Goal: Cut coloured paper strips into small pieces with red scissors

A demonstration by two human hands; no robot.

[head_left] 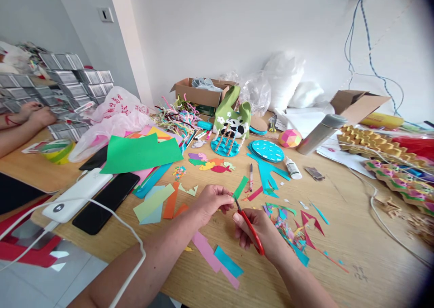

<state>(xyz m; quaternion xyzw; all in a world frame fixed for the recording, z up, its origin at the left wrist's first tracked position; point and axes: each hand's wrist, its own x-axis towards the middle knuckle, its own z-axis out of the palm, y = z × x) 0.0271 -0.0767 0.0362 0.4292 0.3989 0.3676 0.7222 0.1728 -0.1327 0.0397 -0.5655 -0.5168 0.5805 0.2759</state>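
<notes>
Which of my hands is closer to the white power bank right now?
Left. The left hand, pinching a green paper strip, is to the right of the white power bank; the right hand, holding the red scissors, lies even farther right.

The tabletop [339, 235] is pale wood grain, smooth and matt. The scissors [251, 231] have glossy red plastic handles and metal blades. The strip [241, 187] at their twelve o'clock is matt green paper, like the sheet [140, 153] at ten o'clock. At nine o'clock the phone [105, 201] is glossy black and the power bank [76, 195] smooth white plastic. At one o'clock the flask [320, 134] is brushed metal. At eleven o'clock the box [200, 95] is dull cardboard.
</notes>
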